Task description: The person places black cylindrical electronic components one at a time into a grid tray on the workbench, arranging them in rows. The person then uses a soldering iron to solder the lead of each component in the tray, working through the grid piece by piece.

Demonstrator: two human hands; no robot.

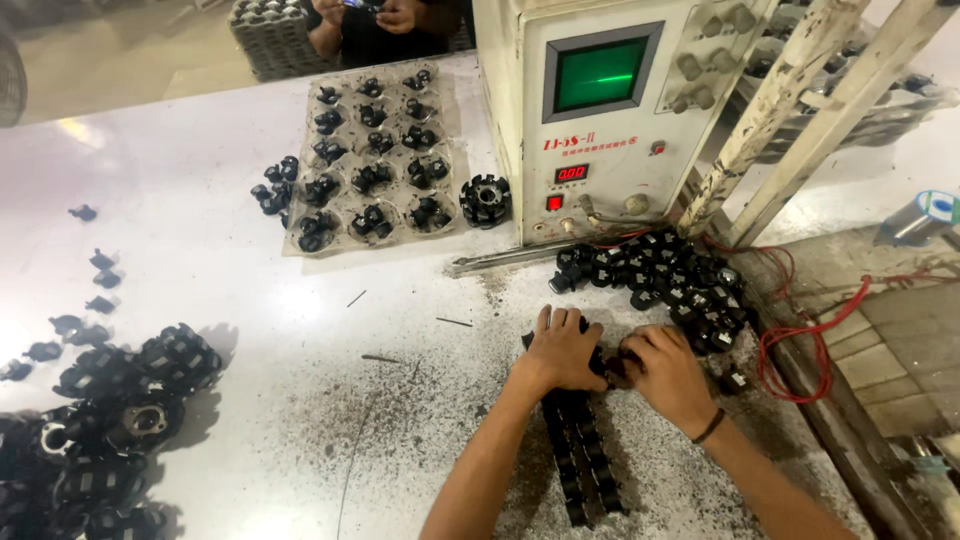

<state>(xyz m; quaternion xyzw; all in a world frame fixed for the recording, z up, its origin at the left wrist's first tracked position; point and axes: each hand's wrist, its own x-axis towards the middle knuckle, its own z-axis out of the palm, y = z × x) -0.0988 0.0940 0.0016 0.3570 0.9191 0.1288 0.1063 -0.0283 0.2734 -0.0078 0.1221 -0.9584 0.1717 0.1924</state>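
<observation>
Dusty white bench (250, 300) held a tester (600, 110) with a pile (670, 280) of black parts at its foot, within reach, while the left hand (562, 350) pressed flat on a stacked row (580, 460) and the right hand (665, 372) closed around one part.

Table (200, 200) looks like smooth glossy white laminate, scuffed and dusted with dark grit near the hands. The black parts (660, 275) read as matt plastic with little shiny metal bits. Tester (590, 110) is cream painted metal, tray (345, 225) dull greyish cardboard-ish stuff.
</observation>
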